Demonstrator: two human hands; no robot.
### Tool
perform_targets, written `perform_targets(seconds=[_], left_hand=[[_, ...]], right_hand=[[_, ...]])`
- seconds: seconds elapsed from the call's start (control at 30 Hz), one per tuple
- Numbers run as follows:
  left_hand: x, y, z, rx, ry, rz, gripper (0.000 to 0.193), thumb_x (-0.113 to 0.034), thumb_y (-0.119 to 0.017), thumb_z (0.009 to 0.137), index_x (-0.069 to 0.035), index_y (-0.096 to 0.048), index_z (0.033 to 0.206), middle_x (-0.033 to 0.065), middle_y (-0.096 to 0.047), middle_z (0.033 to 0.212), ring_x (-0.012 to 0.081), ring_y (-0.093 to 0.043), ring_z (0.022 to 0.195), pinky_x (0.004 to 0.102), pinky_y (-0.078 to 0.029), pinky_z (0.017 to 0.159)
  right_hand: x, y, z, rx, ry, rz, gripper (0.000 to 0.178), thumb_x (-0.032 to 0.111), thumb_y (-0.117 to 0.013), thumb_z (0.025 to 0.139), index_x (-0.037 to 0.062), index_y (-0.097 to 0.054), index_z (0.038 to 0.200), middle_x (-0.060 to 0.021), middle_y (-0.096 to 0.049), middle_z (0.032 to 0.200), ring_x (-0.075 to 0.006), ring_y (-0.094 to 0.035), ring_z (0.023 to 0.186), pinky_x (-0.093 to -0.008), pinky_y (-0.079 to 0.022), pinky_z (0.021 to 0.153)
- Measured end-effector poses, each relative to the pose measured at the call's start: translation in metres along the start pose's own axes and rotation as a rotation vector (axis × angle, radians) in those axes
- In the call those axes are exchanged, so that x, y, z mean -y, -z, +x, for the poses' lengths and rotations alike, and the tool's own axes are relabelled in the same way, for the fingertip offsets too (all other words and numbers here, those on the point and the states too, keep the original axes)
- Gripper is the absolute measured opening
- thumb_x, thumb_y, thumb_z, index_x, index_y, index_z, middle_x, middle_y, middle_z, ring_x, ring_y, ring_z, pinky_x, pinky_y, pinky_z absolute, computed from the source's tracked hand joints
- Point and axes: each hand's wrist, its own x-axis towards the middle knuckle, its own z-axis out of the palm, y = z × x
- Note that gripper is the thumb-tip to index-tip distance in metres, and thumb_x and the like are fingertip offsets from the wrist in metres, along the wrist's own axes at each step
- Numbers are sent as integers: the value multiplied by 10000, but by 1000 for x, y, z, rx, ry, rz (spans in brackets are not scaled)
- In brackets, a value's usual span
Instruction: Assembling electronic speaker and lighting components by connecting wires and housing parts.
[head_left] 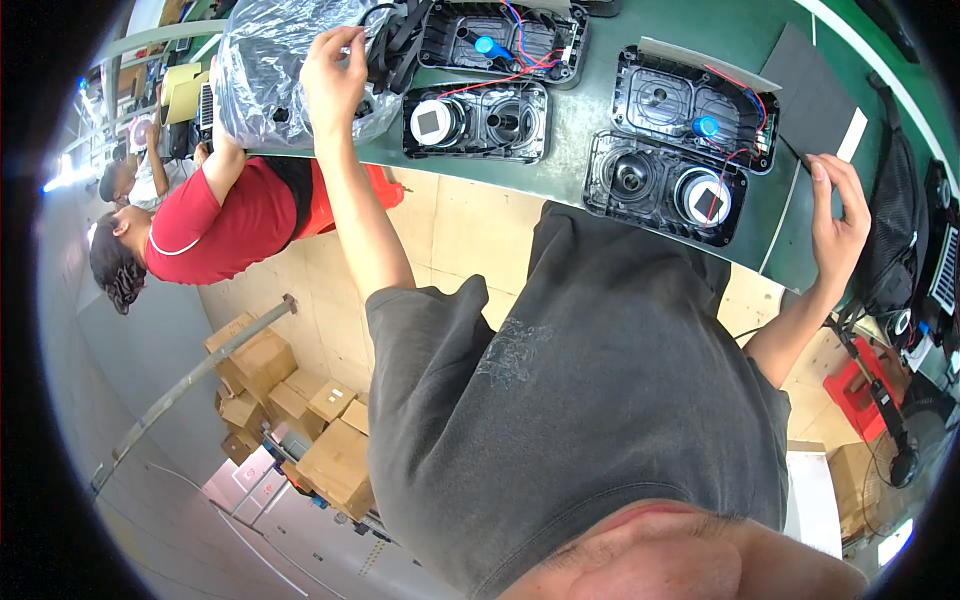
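My left hand is raised at the far left of the bench, its thumb and forefinger closed together; what they pinch, if anything, I cannot make out. Beside it lie a clear plastic bag and a bundle of black straps. My right hand is at the bench's right, fingers bent together at the tips. A thin dark strip runs up to those fingertips from near a dark grey sheet. Between my hands lie two opened black speaker housings: the left with its front half, the right with its front half.
Blue cylinders and red wires sit in the housings' back halves. A black mesh bag hangs at the right edge of the green bench. A co-worker in a red shirt is to the left. Cardboard boxes stand behind.
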Motion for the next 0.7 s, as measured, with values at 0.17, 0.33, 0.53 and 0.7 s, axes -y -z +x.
perform_targets(seconds=[0.17,0.33,0.53,0.7], left_hand=[[-77,16,9,-236,-101,-332,252,-12,-760,924,4,-758,1176,122,-700,1191,175,-684,1031,281,-550,882],[-205,-10,-3,-75,-332,-552,385,42,-797,812,-10,-741,1190,140,-703,1159,231,-687,973,348,-558,872],[-297,-57,-26,247,-537,-771,300,54,-789,805,14,-738,1098,136,-689,1137,268,-709,1001,348,-589,842],[-321,-86,-27,269,-534,-584,172,26,-781,830,7,-733,995,108,-680,1038,250,-694,894,347,-571,795]], right_hand=[[35,-5,14,-75,49,64,108,21,-681,976,-39,-751,1032,-124,-736,1022,-213,-682,978,-314,-520,899],[95,-30,31,91,-29,750,279,47,-714,955,24,-717,1233,-96,-708,1143,-158,-658,927,-289,-534,829],[70,-6,36,199,-435,1037,324,-14,-711,955,-30,-649,1273,-41,-722,1000,-42,-645,780,-173,-516,648],[17,15,42,225,-490,846,220,34,-715,966,-34,-691,1174,-55,-734,935,-90,-681,755,-223,-555,677]])
